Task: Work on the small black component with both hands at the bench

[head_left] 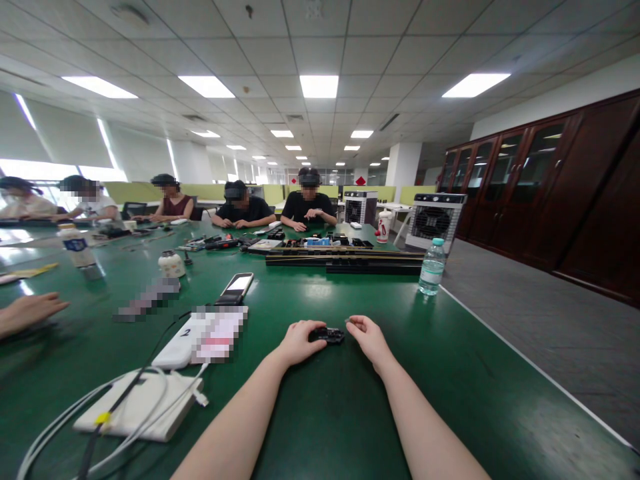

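Black device sits lower centre of frame, left hand curling fingers round its end, right hand bent nearby (its grip unclear), work seemingly underway, remainder impossible to tell.

- A small, elongated black part is being held flat on the green table by the left fingers, its long side being aligned roughly left to right.
- Its left end is being partly covered by those fingers, while its right end is being left exposed; an uneven upper face is being shown, its finer details being too small to tell.
- A tiny greyish piece is being pinched by the right fingers, just beside the black part's right end but apart from it, its shape being mostly hidden.
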### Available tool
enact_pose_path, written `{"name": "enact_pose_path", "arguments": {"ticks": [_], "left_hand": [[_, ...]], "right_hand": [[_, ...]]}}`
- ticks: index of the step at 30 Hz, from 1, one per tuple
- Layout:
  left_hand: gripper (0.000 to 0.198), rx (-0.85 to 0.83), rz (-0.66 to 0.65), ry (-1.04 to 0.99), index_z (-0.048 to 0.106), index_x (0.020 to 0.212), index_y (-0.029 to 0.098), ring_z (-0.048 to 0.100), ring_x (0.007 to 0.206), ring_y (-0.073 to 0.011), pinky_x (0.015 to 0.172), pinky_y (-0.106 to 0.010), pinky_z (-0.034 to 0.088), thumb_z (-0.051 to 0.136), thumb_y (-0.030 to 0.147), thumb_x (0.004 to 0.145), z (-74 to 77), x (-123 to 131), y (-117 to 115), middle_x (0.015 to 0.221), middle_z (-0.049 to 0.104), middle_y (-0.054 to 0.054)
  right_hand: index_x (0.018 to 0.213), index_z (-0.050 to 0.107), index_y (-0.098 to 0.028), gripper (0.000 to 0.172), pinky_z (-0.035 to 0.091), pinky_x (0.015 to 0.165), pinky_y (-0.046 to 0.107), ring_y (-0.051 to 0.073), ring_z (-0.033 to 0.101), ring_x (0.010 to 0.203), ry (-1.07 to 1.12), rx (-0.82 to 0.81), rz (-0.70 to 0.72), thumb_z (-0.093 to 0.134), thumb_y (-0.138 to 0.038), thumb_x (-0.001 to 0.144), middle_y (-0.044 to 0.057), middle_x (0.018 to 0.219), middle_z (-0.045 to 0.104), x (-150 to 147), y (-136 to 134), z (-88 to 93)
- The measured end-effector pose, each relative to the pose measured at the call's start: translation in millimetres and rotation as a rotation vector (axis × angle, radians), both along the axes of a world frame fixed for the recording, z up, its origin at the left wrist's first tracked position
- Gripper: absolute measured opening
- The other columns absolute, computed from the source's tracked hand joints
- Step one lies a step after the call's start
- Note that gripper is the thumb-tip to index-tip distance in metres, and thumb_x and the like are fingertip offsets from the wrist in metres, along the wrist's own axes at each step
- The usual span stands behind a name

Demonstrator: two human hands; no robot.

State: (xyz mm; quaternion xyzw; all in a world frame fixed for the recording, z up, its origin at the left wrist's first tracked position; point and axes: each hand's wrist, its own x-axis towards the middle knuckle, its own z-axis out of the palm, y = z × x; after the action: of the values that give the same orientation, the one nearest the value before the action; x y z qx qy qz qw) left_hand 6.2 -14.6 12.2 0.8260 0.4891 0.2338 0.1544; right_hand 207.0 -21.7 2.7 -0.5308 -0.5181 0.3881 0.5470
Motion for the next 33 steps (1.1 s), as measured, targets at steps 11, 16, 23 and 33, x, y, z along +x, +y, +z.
{"name": "enact_pose_path", "arguments": {"ticks": [11,16,23,33], "left_hand": [[0.041,0.006,-0.001,0.004,0.059,0.114,0.025,0.055,0.108,-0.0234,0.098,-0.037,0.038,0.059,0.036,0.075,-0.8,-0.3,0.2,0.114,0.064,-0.002],[0.041,0.014,-0.003,0.003,0.059,0.114,0.025,0.056,0.107,-0.0229,0.096,-0.035,0.039,0.059,0.038,0.075,-1.3,0.0,0.7,0.114,0.064,-0.002],[0.041,0.015,-0.002,0.001,0.059,0.114,0.025,0.056,0.107,-0.0226,0.096,-0.035,0.039,0.059,0.037,0.074,-2.3,1.3,0.7,0.114,0.064,-0.002],[0.042,0.015,-0.001,0.004,0.059,0.114,0.026,0.056,0.107,-0.0219,0.096,-0.034,0.039,0.061,0.037,0.074,-7.1,1.0,4.9,0.113,0.064,-0.001]], "right_hand": [[0.085,0.061,-0.016,0.029,0.048,0.085,0.036,0.023,0.065,0.088,0.018,-0.010,-0.002,0.064,-0.035,0.063,0.010,0.091,0.069,-0.5,-2.1,3.4],[0.087,0.063,-0.016,0.033,0.047,0.088,0.039,0.024,0.065,0.091,0.040,0.012,0.006,0.065,-0.038,0.062,0.011,0.095,0.069,-1.3,-1.2,3.1],[0.091,0.064,-0.017,0.036,0.048,0.086,0.040,0.024,0.065,0.089,0.016,0.114,0.053,0.066,-0.039,0.062,0.010,0.093,0.070,-3.7,-0.4,-0.5],[0.094,0.066,-0.020,0.025,0.044,0.087,0.036,0.020,0.061,0.091,-0.379,0.200,0.111,0.058,-0.030,0.073,0.006,0.094,0.069,-9.6,-14.4,9.4]]}}
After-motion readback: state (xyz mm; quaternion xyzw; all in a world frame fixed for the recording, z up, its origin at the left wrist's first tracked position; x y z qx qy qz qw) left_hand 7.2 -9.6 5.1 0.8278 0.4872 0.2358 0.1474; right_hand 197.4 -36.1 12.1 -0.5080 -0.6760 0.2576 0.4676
